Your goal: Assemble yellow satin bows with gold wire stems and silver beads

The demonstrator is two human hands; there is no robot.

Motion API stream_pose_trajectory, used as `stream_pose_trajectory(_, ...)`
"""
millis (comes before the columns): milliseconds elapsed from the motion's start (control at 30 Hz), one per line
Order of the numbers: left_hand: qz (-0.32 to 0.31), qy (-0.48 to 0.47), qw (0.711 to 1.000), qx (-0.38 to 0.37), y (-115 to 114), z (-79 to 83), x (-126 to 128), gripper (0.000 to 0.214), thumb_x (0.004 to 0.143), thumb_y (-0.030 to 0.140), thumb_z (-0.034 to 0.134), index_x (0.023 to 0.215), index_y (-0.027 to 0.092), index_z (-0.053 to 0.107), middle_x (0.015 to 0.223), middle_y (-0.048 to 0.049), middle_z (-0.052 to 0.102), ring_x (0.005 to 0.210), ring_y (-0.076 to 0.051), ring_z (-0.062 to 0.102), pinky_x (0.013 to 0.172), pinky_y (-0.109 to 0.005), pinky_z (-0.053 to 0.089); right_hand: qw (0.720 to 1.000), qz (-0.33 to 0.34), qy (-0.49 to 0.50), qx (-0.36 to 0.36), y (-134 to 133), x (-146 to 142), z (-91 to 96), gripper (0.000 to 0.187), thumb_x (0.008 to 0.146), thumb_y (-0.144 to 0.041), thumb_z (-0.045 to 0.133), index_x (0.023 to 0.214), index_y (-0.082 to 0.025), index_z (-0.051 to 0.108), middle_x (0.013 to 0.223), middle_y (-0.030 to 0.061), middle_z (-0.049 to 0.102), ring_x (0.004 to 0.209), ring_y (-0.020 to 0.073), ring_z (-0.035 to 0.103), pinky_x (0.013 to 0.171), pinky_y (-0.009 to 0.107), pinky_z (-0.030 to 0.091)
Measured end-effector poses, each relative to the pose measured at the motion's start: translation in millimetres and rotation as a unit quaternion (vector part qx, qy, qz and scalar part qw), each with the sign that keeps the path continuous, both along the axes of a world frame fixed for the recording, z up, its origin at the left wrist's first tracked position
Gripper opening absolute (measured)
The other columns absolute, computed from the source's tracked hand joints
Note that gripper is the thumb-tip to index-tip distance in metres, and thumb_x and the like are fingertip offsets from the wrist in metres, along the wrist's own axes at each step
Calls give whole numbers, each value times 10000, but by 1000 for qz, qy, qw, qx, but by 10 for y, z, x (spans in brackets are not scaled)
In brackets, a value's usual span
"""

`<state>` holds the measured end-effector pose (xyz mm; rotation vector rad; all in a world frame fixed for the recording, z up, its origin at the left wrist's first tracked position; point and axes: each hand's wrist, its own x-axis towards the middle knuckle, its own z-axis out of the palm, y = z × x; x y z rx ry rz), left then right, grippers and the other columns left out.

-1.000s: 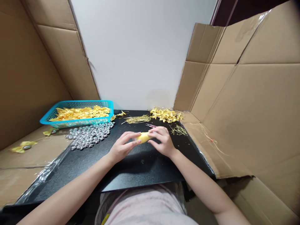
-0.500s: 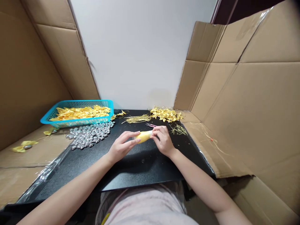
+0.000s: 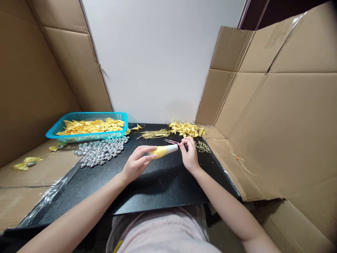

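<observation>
My left hand (image 3: 137, 163) is closed on the left end of a yellow tube with a white tip (image 3: 163, 151), holding it just above the black table top (image 3: 158, 186). Off the tube, my right hand (image 3: 190, 156) has loosely bent, parted fingers. Its fingertips are at the handle end of the small pink scissors (image 3: 171, 141), which lie flat on the table behind the tube. I cannot tell whether they grip the scissors.
A blue basket (image 3: 86, 135) of yellow ribbon pieces stands back left, with a heap of silver beads (image 3: 101, 151) in front. Gold wire strands (image 3: 155, 133), gold bows (image 3: 186, 129) and wire scraps (image 3: 202, 146) lie at the back. Cardboard walls close both sides.
My right hand let go of the yellow tube and moved back and right to the scissors. The tube's white tip now shows. My left hand keeps its hold.
</observation>
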<state>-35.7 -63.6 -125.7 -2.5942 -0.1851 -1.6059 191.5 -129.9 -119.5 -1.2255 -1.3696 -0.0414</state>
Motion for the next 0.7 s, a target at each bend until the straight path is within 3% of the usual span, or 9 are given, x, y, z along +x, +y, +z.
stream_pose_trajectory(33,1,1,1000,0,4,-1,-4,259,837,51,616,1009,237,674,1137,-91,677,1027,-195,632,855,-372,551,1000,14,-5,12,-16,-2,21,111,872,-308,566,881,-198,577,1023,94,592,1055,232,532,929,401,435)
stream_pose_trajectory(133,-7,8,1000,5,5,-12,-8,235,847,65,606,982,242,683,1140,-85,678,1065,-209,618,860,-379,551,990,129,-47,-12,-56,-37,66,377,796,-346,678,1131,-196,591,1177,111,618,1153,248,541,989,412,429)
stream_pose_trajectory(200,-19,10,1000,5,-8,-19,-1,223,845,59,601,947,241,679,1129,-78,676,1092,-217,610,868,-383,549,973,209,-39,-85,-58,-60,63,365,804,-356,670,1128,-196,626,1119,94,676,1052,236,620,921,387,483)
stream_pose_trajectory(267,-39,3,999,-20,-34,-18,14,221,830,54,612,936,243,658,1119,-72,670,1102,-220,610,886,-389,541,961,239,1,-136,-46,-70,43,262,809,-361,663,1009,-193,682,963,69,727,866,210,679,793,348,532)
stream_pose_trajectory(367,-84,-11,981,-173,-90,10,40,414,755,159,727,1126,248,565,1232,-110,609,1109,-244,612,880,-395,545,970,227,13,-82,-49,-75,28,210,750,-335,739,907,-201,701,929,62,734,864,213,685,821,365,534)
stream_pose_trajectory(433,-108,1,940,-324,-124,38,53,567,737,286,752,1235,224,488,1215,-131,613,1012,-245,655,799,-367,569,974,224,-12,-14,-69,-86,37,186,735,-301,761,889,-219,696,973,61,728,943,218,674,909,396,508)
stream_pose_trajectory(500,-103,25,890,-443,-142,58,60,505,769,372,708,1199,189,517,1061,-102,673,842,-217,686,686,-315,573,973,227,-23,15,-87,-100,47,161,749,-281,749,890,-232,689,989,58,722,969,214,667,938,407,499)
stream_pose_trajectory(567,-77,30,863,-498,-143,60,66,430,769,404,700,1107,170,571,927,-67,697,759,-201,683,643,-290,563,974,228,-8,-3,-86,-106,43,226,749,-279,743,962,-235,681,1044,66,709,1020,217,653,954,402,495)
stream_pose_trajectory(700,-74,16,868,-490,-119,21,81,490,711,385,757,1115,174,579,988,-77,708,888,-235,689,782,-346,570,955,252,77,-136,-35,-73,2,354,723,-333,745,1044,-207,666,1048,75,706,943,215,672,806,341,552)
